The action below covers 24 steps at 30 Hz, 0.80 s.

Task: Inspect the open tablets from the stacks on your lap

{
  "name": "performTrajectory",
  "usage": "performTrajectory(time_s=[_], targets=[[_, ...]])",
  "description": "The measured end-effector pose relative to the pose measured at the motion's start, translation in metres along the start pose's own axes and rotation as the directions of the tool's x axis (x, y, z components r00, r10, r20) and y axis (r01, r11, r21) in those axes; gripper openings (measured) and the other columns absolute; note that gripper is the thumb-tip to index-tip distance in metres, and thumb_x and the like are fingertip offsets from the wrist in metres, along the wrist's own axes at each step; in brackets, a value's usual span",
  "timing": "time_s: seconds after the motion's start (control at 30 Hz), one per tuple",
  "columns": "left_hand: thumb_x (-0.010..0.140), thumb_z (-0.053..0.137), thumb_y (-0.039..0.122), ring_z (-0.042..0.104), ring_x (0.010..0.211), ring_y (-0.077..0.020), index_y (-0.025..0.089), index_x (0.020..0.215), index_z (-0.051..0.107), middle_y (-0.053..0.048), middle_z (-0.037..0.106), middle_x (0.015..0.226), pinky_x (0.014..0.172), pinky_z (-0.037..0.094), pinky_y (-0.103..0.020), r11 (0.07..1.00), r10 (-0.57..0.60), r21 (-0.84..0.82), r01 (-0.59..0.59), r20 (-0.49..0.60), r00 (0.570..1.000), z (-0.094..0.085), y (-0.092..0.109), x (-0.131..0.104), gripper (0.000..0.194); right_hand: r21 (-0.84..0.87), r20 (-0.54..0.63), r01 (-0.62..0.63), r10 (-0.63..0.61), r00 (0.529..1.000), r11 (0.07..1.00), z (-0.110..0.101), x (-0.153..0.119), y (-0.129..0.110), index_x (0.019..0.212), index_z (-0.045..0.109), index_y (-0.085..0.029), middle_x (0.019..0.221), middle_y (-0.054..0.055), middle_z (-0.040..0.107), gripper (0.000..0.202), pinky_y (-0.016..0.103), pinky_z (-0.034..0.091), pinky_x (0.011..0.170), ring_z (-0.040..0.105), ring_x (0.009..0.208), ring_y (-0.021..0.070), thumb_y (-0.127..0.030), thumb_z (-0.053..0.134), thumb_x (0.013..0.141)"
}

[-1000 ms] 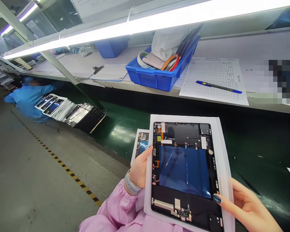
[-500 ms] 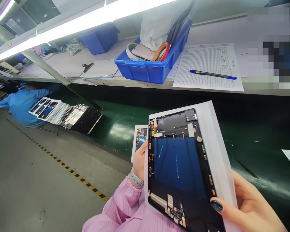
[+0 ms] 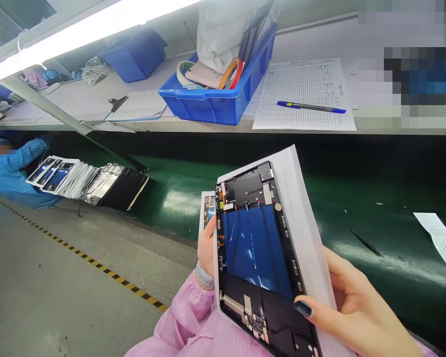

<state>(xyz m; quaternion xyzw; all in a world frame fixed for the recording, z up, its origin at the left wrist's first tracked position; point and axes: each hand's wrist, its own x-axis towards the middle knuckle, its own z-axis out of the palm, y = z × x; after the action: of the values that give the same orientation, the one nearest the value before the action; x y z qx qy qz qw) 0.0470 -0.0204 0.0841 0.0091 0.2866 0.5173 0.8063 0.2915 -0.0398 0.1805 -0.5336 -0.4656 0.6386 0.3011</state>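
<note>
An opened tablet, its blue battery and circuit parts showing, lies on a white foam sheet that I hold up over the green conveyor belt. My left hand grips the left edge of sheet and tablet. My right hand supports the lower right corner, its thumb pressed on the tablet's frame. The tablet is tilted, with its right side raised. A second tablet on a foam sheet lies on the belt just behind my left hand.
A shelf above the belt carries a blue bin with tape rolls, a form sheet with a blue pen, and a clipboard. A stack of tablets rests far left, beside a co-worker in blue.
I have tilted the tablet and sheet more steeply, right side up, and drawn them slightly left. My view has shifted down and right.
</note>
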Motion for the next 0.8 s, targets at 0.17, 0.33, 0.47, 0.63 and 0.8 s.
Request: performTrajectory(time_s=[0.17,0.33,0.47,0.63,0.8], targets=[[0.099,0.039,0.053,0.052,0.136,-0.0338,0.018,0.12,0.073,-0.012,0.07,0.129,0.12,0.031,-0.051,1.0,0.004,0.007,-0.004,-0.011,1.0,0.001,0.001,-0.002,0.053,-0.044,0.042,-0.008,0.01,0.999,0.999,-0.005,0.001,0.004,0.137,0.062,-0.033,0.118,0.008,0.075,0.062,0.029,0.065,0.066,0.076,0.081,0.0268,-0.054,0.077,0.08],[0.1,0.042,0.047,0.064,0.123,-0.0321,0.018,0.108,0.078,-0.009,0.079,0.104,0.114,0.041,-0.048,0.998,0.056,0.001,-0.056,0.013,0.998,0.006,0.009,-0.011,0.047,-0.105,0.092,0.046,-0.036,0.995,0.993,-0.023,0.01,0.025,0.14,0.061,-0.03,0.126,0.011,0.072,0.057,0.033,0.065,0.081,0.072,0.106,0.0333,-0.054,0.069,0.089],[0.094,0.055,0.046,0.07,0.11,-0.0335,0.015,0.098,0.079,-0.01,0.079,0.091,0.102,0.051,-0.046,0.997,0.055,0.05,-0.056,0.024,0.998,0.013,0.016,-0.022,0.04,-0.058,0.123,-0.018,0.025,0.992,0.998,-0.044,0.022,0.059,0.141,0.06,-0.029,0.133,0.011,0.069,0.058,0.039,0.062,0.091,0.066,0.118,0.0372,-0.05,0.073,0.088],[0.085,0.066,0.051,0.074,0.091,-0.0317,0.014,0.092,0.078,-0.01,0.078,0.082,0.082,0.058,-0.04,0.995,-0.001,0.096,0.013,-0.127,0.992,0.022,0.016,-0.026,0.04,-0.024,0.079,-0.053,0.055,0.995,0.998,-0.054,0.031,0.08,0.131,0.068,-0.032,0.131,0.009,0.071,0.055,0.042,0.062,0.092,0.07,0.113,0.0378,-0.053,0.078,0.081],[0.078,0.073,0.053,0.073,0.074,-0.0283,0.013,0.081,0.076,-0.008,0.072,0.067,0.065,0.055,-0.034,0.993,-0.009,0.117,0.025,-0.139,0.99,0.022,0.016,-0.021,0.04,-0.049,-0.038,-0.042,0.04,0.998,0.998,-0.052,0.029,0.086,0.124,0.071,-0.035,0.131,0.008,0.071,0.051,0.041,0.066,0.085,0.069,0.113,0.0393,-0.055,0.079,0.078]])
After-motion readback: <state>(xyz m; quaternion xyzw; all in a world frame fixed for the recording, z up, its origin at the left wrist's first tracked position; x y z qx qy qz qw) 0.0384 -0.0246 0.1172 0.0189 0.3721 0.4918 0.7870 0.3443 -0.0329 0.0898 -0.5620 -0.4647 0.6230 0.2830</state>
